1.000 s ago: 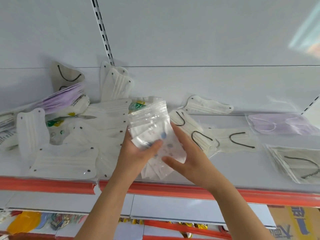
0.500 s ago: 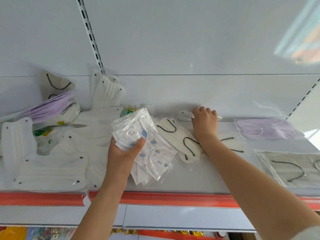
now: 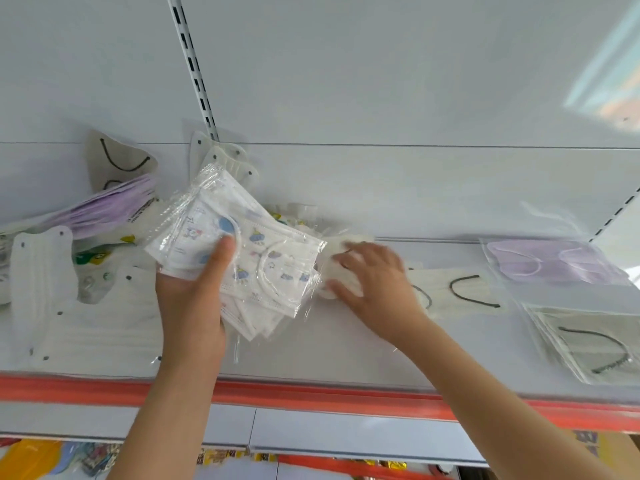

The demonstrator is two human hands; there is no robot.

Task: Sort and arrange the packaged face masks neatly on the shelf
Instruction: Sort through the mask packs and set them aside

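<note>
My left hand [image 3: 194,299] grips a stack of clear-bagged white masks with cartoon prints [image 3: 263,268], thumb on top, held above the middle of the white shelf [image 3: 346,351]. To its right, my right hand [image 3: 377,289] lies blurred on a white mask packet [image 3: 337,249] on the shelf, fingers curled over it. A cream mask with black ear loops [image 3: 464,296] lies just right of that hand. A jumble of white mask packets [image 3: 86,327] fills the shelf's left part.
A lilac mask packet [image 3: 550,261] and a grey-green mask packet with black loops [image 3: 588,341] lie at the right. More lilac masks [image 3: 104,209] lean at the back left. The orange shelf edge strip [image 3: 311,396] runs along the front; goods show on the lower shelf.
My right hand has come back from the rear of the shelf toward the stack, drawing a white packet with it. My left hand has lifted and turned the printed stack.
</note>
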